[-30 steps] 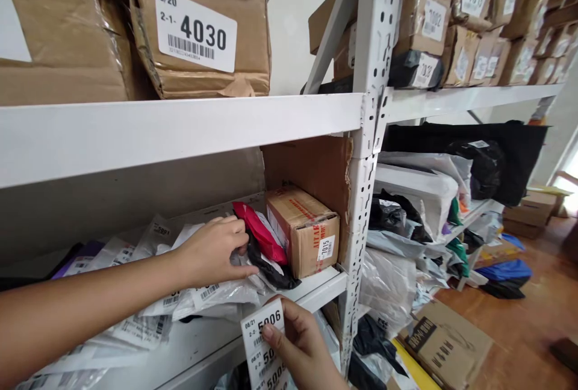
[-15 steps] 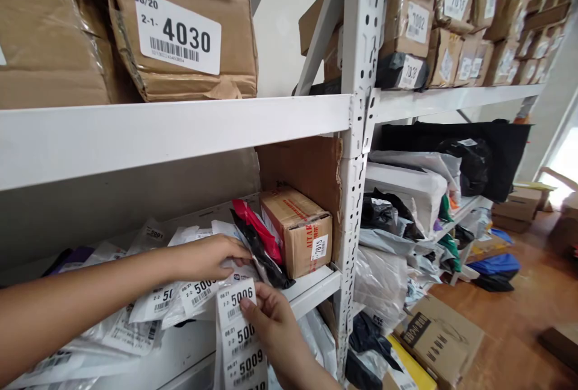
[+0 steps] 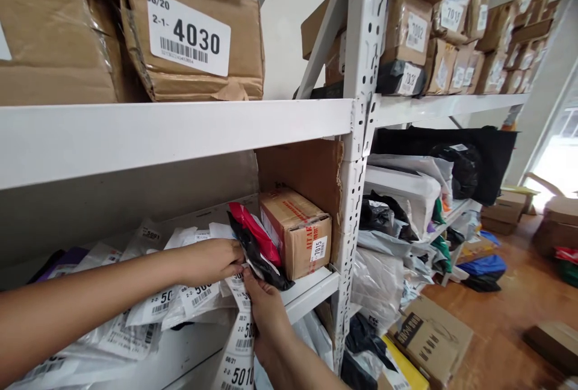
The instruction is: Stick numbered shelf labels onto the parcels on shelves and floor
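My right hand pinches a strip of white number labels near its upper end. The strip hangs down past the shelf edge, with 5010 readable low on it. Just left of it, my left hand has its fingers curled together against the edge of a black and red plastic parcel; what lies between the fingertips is hidden. Both hands nearly meet at the top of the strip. Under and beside my left forearm lie several clear and white bagged parcels with number labels.
A taped carton labelled 7015 stands right of the black and red parcel. Overhead runs a white shelf beam bearing a box marked 4030. A perforated upright divides this bay from another shelf of bagged parcels.
My right hand has moved up and slightly left, bringing the strip's top to the black and red parcel. My left fingers have curled in closer. The view has shifted slightly.
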A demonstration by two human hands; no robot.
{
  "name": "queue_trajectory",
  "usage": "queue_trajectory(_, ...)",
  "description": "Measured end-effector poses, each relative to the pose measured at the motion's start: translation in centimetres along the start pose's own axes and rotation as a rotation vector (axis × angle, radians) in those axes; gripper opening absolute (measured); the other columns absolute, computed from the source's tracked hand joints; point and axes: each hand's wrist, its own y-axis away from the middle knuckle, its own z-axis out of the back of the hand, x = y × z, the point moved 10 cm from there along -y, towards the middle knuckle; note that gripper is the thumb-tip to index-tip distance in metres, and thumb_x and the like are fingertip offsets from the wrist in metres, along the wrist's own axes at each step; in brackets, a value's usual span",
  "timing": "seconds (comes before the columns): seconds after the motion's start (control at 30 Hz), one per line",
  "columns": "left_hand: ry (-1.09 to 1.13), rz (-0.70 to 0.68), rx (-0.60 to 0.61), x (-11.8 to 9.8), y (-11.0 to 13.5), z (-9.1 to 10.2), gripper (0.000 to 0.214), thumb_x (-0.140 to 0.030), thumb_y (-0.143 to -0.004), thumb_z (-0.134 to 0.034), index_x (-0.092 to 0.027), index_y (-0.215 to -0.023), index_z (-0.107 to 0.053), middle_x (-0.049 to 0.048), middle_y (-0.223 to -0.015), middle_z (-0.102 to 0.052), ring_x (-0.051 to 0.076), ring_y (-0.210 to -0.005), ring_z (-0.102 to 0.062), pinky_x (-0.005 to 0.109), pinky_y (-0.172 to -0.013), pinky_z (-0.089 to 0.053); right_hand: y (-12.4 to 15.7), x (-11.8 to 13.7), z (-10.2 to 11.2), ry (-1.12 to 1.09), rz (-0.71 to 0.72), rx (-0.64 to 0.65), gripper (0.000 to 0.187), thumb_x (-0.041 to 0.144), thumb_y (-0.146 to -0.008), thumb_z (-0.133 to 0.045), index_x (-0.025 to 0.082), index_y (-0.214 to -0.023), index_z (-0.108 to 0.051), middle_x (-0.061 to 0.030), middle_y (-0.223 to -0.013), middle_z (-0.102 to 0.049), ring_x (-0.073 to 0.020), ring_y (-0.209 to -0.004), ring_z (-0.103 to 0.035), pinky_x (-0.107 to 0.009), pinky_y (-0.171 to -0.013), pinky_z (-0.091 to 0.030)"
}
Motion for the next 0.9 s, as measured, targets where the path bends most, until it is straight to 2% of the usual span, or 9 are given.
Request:
queue_trajectory(0.17,-0.13,0.048,0.077,-0.1,-0.4,-1.2,0.022,-0.016,-0.091,-0.044,-0.014,-0.101,-0.063,0.0129,-0.104,-0.071,0.024,-0.098,-0.066,0.035,-0.088,-0.049,1.3,-0.1,0.5,0.082,-0.09,0.025,0.053,0.053,-0.032,-0.088,0.016,-0.06,-0.062,0.0014,-0.045,-0.058,-0.0114,-0.041,-0.048,-0.024,-0.044,-0.035)
queue_trajectory(0.3,-0.172,0.137,0.101,-0.1,-0.1,-1.1,0.021,-0.018,-0.091,-0.044,-0.017,-0.094,-0.064,0.0114,-0.101,-0.071,0.028,-0.096,-0.066,0.045,-0.086,-0.048,2.2,0.4,2.9,0.122,-0.029,-0.007,0.055,0.062,-0.041,-0.083,0.017,-0.046,-0.052,0.0053,-0.037,-0.047,-0.0068,-0.038,-0.038,-0.021,-0.043,-0.029)
queue_trajectory(0.4,-0.068,0.293,0.012,0.8,0.7,-0.4,0.014,-0.026,-0.08,-0.061,-0.015,-0.09,-0.062,0.0122,-0.096,-0.069,0.03,-0.092,-0.065,0.045,-0.084,-0.048,3.2,1.2,4.8,0.195,0.053,0.009,0.055,0.054,-0.047,-0.086,0.018,-0.043,-0.044,0.0066,-0.038,-0.046,-0.0045,-0.039,-0.034,-0.02,-0.044,-0.027)
queue_trajectory(0.5,-0.006,0.447,-0.163,2.0,2.0,0.9,0.034,-0.03,-0.071,-0.072,-0.013,-0.095,-0.057,0.0129,-0.097,-0.064,0.028,-0.087,-0.063,0.039,-0.077,-0.05,4.2,1.3,5.5,0.271,0.036,0.093,0.043,0.045,-0.046,-0.089,0.015,-0.058,-0.06,0.0014,-0.052,-0.062,-0.0079,-0.045,-0.048,-0.021,-0.05,-0.034)
queue_trajectory(0.57,-0.072,0.392,-0.249,1.4,2.3,1.9,0.023,-0.024,-0.077,-0.067,-0.015,-0.095,-0.056,0.0106,-0.099,-0.061,0.026,-0.09,-0.06,0.039,-0.078,-0.049,4.7,1.4,5.4,0.319,0.016,0.155,0.041,0.046,-0.051,-0.087,0.015,-0.068,-0.066,-0.0012,-0.06,-0.066,-0.0098,-0.05,-0.052,-0.022,-0.053,-0.037)
queue_trajectory(0.63,-0.133,0.276,-0.287,0.5,2.3,2.7,0.015,-0.021,-0.08,-0.064,-0.017,-0.093,-0.057,0.0079,-0.098,-0.061,0.026,-0.095,-0.057,0.039,-0.082,-0.047,5.0,2.7,4.9,0.399,0.109,0.218,0.035,0.044,-0.059,-0.084,0.016,-0.068,-0.067,-0.0023,-0.068,-0.066,-0.0117,-0.059,-0.055,-0.024,-0.059,-0.04)
queue_trajectory(0.73,-0.081,0.126,-0.265,-0.2,2.2,3.1,0.029,-0.028,-0.073,-0.074,-0.02,-0.097,-0.059,0.0055,-0.103,-0.061,0.026,-0.101,-0.055,0.039,-0.088,-0.044,5.4,4.7,3.7,0.534,0.296,0.289,0.027,0.039,-0.065,-0.081,0.017,-0.069,-0.067,-0.0034,-0.081,-0.064,-0.015,-0.076,-0.056,-0.026,-0.07,-0.042)
queue_trajectory(0.83,-0.001,0.047,-0.223,-0.3,2.1,3.1,0.042,-0.036,-0.061,-0.082,-0.022,-0.096,-0.064,0.0056,-0.114,-0.057,0.026,-0.107,-0.053,0.035,-0.091,-0.042,5.0,3.9,3.4,0.531,0.202,0.318,0.031,0.041,-0.065,-0.081,0.016,-0.074,-0.065,-0.0005,-0.071,-0.064,-0.0114,-0.066,-0.053,-0.024,-0.063,-0.04)
queue_trajectory(0.9,0.031,0.036,-0.139,-0.2,1.9,2.3,0.03,-0.04,-0.07,-0.075,-0.023,-0.094,-0.068,0.005,-0.105,-0.06,0.023,-0.098,-0.057,0.032,-0.085,-0.044,4.8,3.1,2.8,0.45,0.122,0.345,0.037,0.042,-0.06,-0.084,0.016,-0.077,-0.064,0.0007,-0.068,-0.065,-0.0098,-0.061,-0.053,-0.022,-0.06,-0.04)
